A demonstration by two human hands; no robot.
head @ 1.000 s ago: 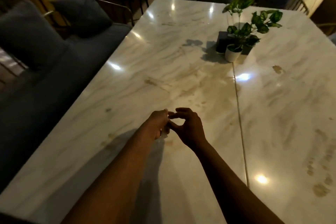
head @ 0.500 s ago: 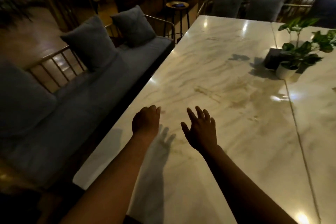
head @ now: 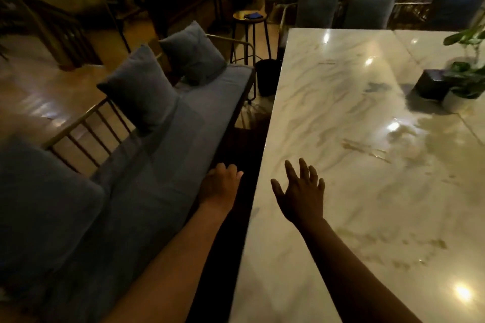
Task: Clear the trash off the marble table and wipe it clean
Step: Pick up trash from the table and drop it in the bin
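The marble table (head: 349, 102) fills the right side, with brownish smears (head: 367, 151) in its middle and more stains (head: 420, 246) nearer me. My right hand (head: 301, 191) hovers over the table's left part with its fingers spread and nothing in it. My left hand (head: 221, 186) is out past the table's left edge, over the gap beside the grey bench (head: 157, 165). Its fingers are curled under, and what they hold is hidden by the back of the hand. A black waste bin (head: 267, 76) stands on the floor at the bench's far end.
A potted plant (head: 455, 102) and a black box (head: 433, 84) stand at the table's right. Grey cushions (head: 139, 89) lie on the bench. A round stool (head: 250, 17) stands beyond the bin, with grey chairs (head: 317, 8) at the table's far end.
The hands were together over the table's middle around a small pale scrap. They have parted, and the view has swung left. The left hand now hangs off the table edge with fingers still curled.
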